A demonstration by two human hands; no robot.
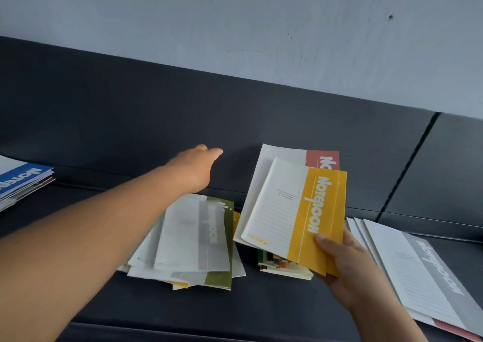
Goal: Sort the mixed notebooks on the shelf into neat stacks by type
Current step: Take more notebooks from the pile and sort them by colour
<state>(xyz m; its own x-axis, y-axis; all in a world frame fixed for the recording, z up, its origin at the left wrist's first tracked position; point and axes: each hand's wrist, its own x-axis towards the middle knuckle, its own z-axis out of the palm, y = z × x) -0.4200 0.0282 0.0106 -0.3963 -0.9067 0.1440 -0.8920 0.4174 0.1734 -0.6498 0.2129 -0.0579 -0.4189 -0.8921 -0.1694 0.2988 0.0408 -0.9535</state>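
Over the dark shelf (261,313), right hand (347,263) grips yellow notebook (300,211); left hand (193,170) hovers loose-fingered, empty

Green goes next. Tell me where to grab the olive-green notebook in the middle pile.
Pinch the olive-green notebook at its near right corner, coming from the right. The green band juts out bare there, while pale notebooks cover its left part, so that corner can likely be lifted without dragging the others. The left hand, open just beyond them, holds nothing and could take it.

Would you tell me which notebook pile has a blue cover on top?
The far-left pile: its top cover is blue-banded; the middle heap shows green, the right pile grey.
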